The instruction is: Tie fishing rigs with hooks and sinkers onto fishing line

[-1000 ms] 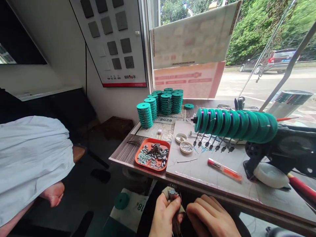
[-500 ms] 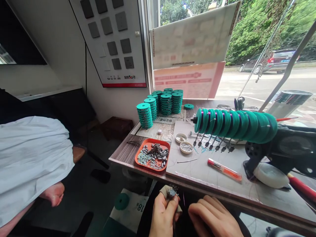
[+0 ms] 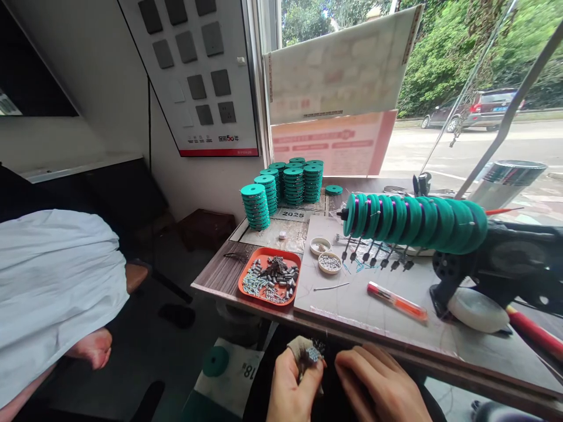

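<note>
My left hand [image 3: 294, 375], with a beige wrap on one finger, pinches a cluster of small grey metal pieces [image 3: 313, 354] below the table's front edge. Close by on the right, my right hand [image 3: 382, 381] has its fingers curled together; whatever its fingertips hold is too small or hidden to name. An orange tray [image 3: 242, 275] of dark metal cylinders and small parts lies on the table above my left hand. Two small round dishes, one holding silvery beads [image 3: 329, 262], sit beside it. An orange-red pen [image 3: 398, 302] lies above my right hand.
Green discs [image 3: 413, 223] line a rod on a black machine [image 3: 497, 258] at the right. Stacked green spools [image 3: 255, 208] stand at the table's back left. A white cup-like object [image 3: 479, 309] lies right. Another person's hand [image 3: 93, 348] hangs beside white cloth [image 3: 57, 269] at left.
The metal cluster in my left hand has turned slightly and shifted a little right. My right hand stays nearly where it was. The whole view has shifted slightly.
</note>
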The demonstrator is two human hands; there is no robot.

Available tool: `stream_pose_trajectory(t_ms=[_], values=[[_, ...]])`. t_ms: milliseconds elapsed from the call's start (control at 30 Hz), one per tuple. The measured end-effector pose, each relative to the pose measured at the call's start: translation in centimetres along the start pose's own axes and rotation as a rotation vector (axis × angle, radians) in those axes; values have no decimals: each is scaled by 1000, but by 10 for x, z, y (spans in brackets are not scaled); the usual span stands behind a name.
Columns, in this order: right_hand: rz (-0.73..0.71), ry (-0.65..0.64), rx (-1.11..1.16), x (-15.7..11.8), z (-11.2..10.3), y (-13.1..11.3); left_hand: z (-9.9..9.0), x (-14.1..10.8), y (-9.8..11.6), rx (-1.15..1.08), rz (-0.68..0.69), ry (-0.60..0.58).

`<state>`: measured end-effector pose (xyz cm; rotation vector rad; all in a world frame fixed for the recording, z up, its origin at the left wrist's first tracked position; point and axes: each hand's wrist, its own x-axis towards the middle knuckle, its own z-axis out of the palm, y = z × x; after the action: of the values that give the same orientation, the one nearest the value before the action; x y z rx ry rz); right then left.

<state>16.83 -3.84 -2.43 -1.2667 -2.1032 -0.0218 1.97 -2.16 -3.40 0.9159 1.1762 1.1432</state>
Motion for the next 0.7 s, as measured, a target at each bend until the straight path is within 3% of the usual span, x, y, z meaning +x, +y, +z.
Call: stream_pose_trajectory(t_ms=[100,200,367,567,633,700], values=[[-5,0,-12,0,-1,0,0,3,-1,-7,59,-15],[5,37,8,0,-3,0,0,3,-3,-43,34,-4],[-71,57,-88,8,-4,-4,1,-3,-3,-162,-133,-43],[-281,190,-104,17,-1,-12,9,2,23,-677,-222,-120],[-293,162,-137,13,-4,-11,9,5,35,-752,-223,-10],[-274,133,-153,8,-8,-8,7,7,40,-693,-221,93]])
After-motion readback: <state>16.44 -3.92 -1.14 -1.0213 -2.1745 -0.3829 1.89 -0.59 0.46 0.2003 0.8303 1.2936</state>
